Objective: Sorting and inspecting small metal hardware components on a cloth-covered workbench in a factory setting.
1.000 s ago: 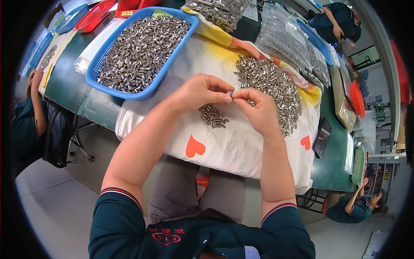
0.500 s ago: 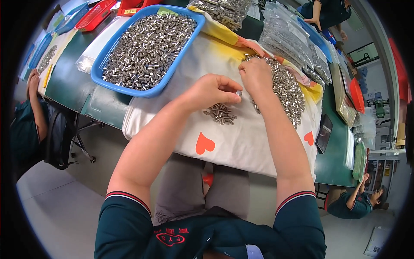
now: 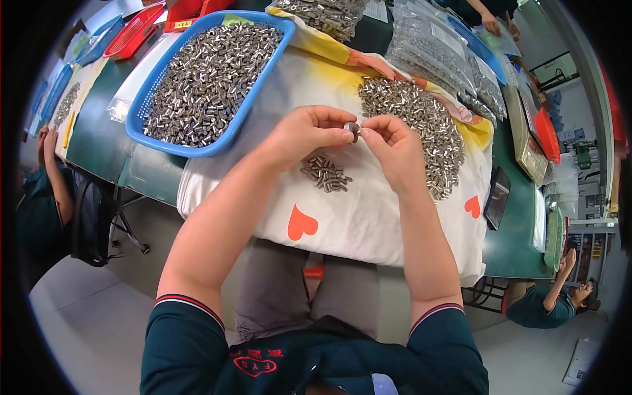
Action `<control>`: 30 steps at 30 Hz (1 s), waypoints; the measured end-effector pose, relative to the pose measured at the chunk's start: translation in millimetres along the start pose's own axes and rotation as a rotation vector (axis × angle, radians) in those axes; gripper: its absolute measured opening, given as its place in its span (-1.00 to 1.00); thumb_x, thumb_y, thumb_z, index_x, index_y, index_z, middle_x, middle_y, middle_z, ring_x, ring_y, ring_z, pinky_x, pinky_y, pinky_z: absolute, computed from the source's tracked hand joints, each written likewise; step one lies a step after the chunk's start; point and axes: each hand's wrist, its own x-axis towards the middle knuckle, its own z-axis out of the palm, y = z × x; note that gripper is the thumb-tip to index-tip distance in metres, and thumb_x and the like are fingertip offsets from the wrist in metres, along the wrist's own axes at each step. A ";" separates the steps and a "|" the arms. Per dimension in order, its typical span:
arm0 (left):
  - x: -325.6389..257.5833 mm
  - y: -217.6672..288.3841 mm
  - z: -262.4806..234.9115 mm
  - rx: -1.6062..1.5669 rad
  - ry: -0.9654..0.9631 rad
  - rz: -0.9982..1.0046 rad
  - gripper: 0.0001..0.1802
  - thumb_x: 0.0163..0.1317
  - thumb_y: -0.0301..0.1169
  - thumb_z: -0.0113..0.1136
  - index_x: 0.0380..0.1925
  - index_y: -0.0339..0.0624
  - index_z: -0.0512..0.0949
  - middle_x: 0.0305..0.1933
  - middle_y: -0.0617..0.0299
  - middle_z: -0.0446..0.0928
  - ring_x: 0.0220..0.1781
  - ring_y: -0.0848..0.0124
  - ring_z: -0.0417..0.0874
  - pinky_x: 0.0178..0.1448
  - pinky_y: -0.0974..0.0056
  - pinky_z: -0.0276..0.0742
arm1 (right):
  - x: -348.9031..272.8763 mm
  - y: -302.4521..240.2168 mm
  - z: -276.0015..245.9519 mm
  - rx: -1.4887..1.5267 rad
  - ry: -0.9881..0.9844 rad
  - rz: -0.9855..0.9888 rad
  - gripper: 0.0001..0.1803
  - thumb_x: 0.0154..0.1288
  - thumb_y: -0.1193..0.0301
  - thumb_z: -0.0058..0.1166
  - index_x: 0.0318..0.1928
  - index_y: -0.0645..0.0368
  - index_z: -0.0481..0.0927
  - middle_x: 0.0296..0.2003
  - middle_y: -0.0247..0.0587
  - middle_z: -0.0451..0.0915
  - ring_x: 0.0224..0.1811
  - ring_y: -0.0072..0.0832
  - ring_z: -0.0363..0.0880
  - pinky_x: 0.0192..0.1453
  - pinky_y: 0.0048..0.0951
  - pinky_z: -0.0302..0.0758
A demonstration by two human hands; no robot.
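Green table, its near part covered by a pale cloth. Far left, a blue basket, loaded with short metal pieces, stands beyond the left forearm; red tray farther off. Far right, clear bags of metal parts are stacked along the cloth's bunched yellow-and-orange edge; a flat dark object lies on the table just right of the cloth. Large heap of loose pieces on the cloth beyond and right of the right hand, which hides part of its left side. Small heap lies nearer, just below the left hand. Metal piece is up between the two hands, pinched by left thumb and forefinger. Right thumb and forefinger are drawn together at its right side; whether they grip it or a second bit, too small to tell. Held piece: short, rounded, grey with a bright glint. Heaped pieces: smooth, shiny little cylinders. Basket: perforated plastic. Cloth: soft, wrinkled, printed with orange-red hearts.
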 end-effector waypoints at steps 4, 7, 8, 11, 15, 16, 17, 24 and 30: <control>1.5 -0.6 0.8 -0.006 0.005 -0.004 -0.65 0.05 -0.53 0.17 -0.11 -0.34 0.44 -0.28 0.21 0.55 -0.31 0.56 0.55 -0.24 0.50 0.48 | 0.1 3.3 -3.0 -0.052 -0.020 -0.050 -0.90 0.05 0.51 0.10 -0.37 0.25 0.54 -0.49 -0.42 0.54 -0.47 -0.73 0.41 -0.33 -0.67 0.37; 2.4 -2.6 -0.5 0.003 -0.018 0.004 -0.68 0.05 -0.54 0.17 -0.14 -0.34 0.46 -0.29 0.21 0.55 -0.32 0.56 0.55 -0.22 0.49 0.48 | -2.4 0.5 -2.9 -0.116 -0.013 -0.066 -0.91 0.03 0.52 0.11 -0.40 0.25 0.55 -0.48 -0.39 0.55 -0.47 -0.71 0.42 -0.35 -0.66 0.38; 2.1 -2.3 -0.3 0.001 -0.018 0.005 -0.68 0.05 -0.54 0.17 -0.14 -0.34 0.46 -0.29 0.21 0.55 -0.32 0.56 0.55 -0.22 0.49 0.48 | -3.4 -1.9 -2.4 -0.117 -0.013 -0.066 -0.91 0.03 0.52 0.11 -0.40 0.25 0.55 -0.48 -0.39 0.55 -0.47 -0.71 0.42 -0.35 -0.66 0.38; 0.5 -0.8 -0.6 0.003 -0.003 -0.004 -0.70 0.04 -0.55 0.18 -0.16 -0.34 0.48 -0.30 0.20 0.55 -0.31 0.56 0.55 -0.22 0.50 0.48 | -5.9 -6.6 1.7 -0.219 -0.006 -0.091 -0.91 0.01 0.53 0.11 -0.41 0.27 0.54 -0.49 -0.33 0.55 -0.49 -0.67 0.43 -0.36 -0.64 0.39; 0.5 -1.1 -2.3 0.047 -0.011 0.006 -0.69 0.04 -0.55 0.18 -0.16 -0.34 0.48 -0.30 0.20 0.56 -0.31 0.55 0.55 -0.21 0.50 0.48 | -5.9 -8.5 4.1 -0.349 0.046 -0.214 -0.91 0.01 0.54 0.10 -0.41 0.28 0.54 -0.49 -0.27 0.55 -0.50 -0.61 0.45 -0.36 -0.60 0.41; 0.9 -0.8 -2.1 0.058 -0.022 0.013 -0.70 0.04 -0.55 0.18 -0.16 -0.35 0.48 -0.30 0.20 0.56 -0.31 0.55 0.55 -0.21 0.50 0.47 | -5.4 -8.7 3.3 -0.348 0.057 -0.207 -0.91 0.01 0.54 0.10 -0.41 0.29 0.54 -0.49 -0.26 0.55 -0.50 -0.59 0.46 -0.37 -0.59 0.41; 0.9 -0.2 -1.2 0.058 -0.022 0.015 -0.70 0.04 -0.55 0.18 -0.16 -0.35 0.48 -0.30 0.20 0.56 -0.31 0.55 0.55 -0.21 0.50 0.47 | -5.7 -9.2 2.0 -0.350 0.057 -0.209 -0.91 0.01 0.54 0.10 -0.41 0.29 0.54 -0.49 -0.26 0.55 -0.50 -0.59 0.46 -0.37 -0.59 0.41; 0.0 -2.0 -2.3 0.020 -0.011 0.010 -0.69 0.04 -0.55 0.19 -0.16 -0.35 0.48 -0.30 0.19 0.56 -0.31 0.54 0.55 -0.20 0.49 0.48 | -7.6 -6.8 2.5 -0.380 0.014 -0.249 -0.92 0.01 0.56 0.09 -0.41 0.25 0.55 -0.46 -0.28 0.54 -0.47 -0.58 0.46 -0.36 -0.58 0.40; 1.3 -4.3 -3.3 0.106 0.002 0.015 -0.68 0.03 -0.55 0.19 -0.16 -0.38 0.47 -0.29 0.16 0.56 -0.29 0.53 0.56 -0.20 0.48 0.47 | -8.2 -4.0 2.4 -0.461 0.006 -0.315 -0.92 0.02 0.53 0.06 -0.40 0.23 0.55 -0.46 -0.22 0.54 -0.44 -0.47 0.50 -0.36 -0.50 0.42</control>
